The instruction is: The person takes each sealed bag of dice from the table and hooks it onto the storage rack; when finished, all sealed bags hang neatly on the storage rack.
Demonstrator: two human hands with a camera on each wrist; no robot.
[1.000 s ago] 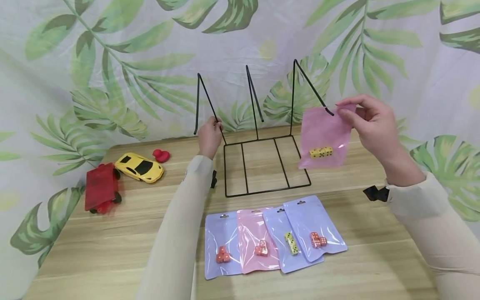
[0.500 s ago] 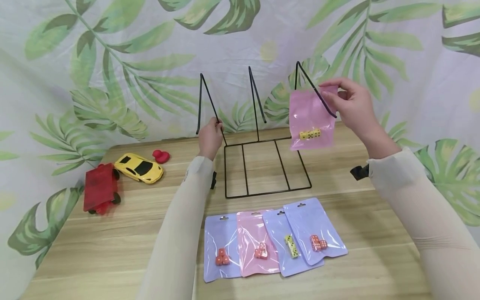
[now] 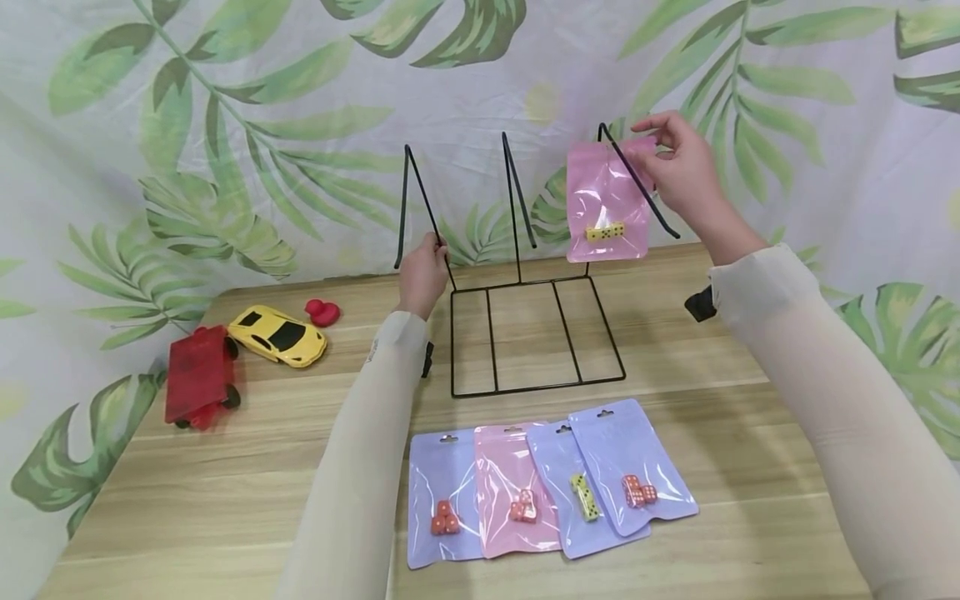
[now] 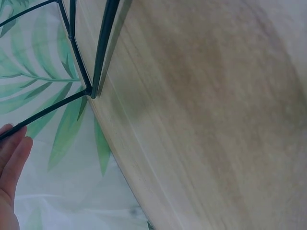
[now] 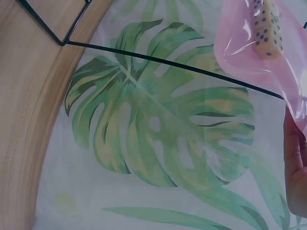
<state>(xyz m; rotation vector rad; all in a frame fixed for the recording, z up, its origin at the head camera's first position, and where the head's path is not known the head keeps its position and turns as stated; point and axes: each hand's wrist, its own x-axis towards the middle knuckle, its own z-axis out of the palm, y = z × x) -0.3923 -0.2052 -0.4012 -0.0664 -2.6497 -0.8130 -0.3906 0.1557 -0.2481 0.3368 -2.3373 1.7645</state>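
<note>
The pink bag (image 3: 607,196) with yellow dice (image 3: 605,232) has moved up and back from the near tip of the rack's (image 3: 536,387) right prong (image 3: 662,215) toward its bend, so it seems almost fully hung. The right hand (image 3: 681,167), thumb and fingers bent, pinches its upper corner, while the left hand (image 3: 422,275) grips the left upright (image 3: 422,190), apparently steadying the frame.

A glossy pink pouch (image 3: 592,183) of black-spotted yellow dice (image 3: 604,232) hangs upright at two o'clock of a black three-pronged wire rack (image 3: 519,282) standing on the counter (image 3: 210,492).
</note>
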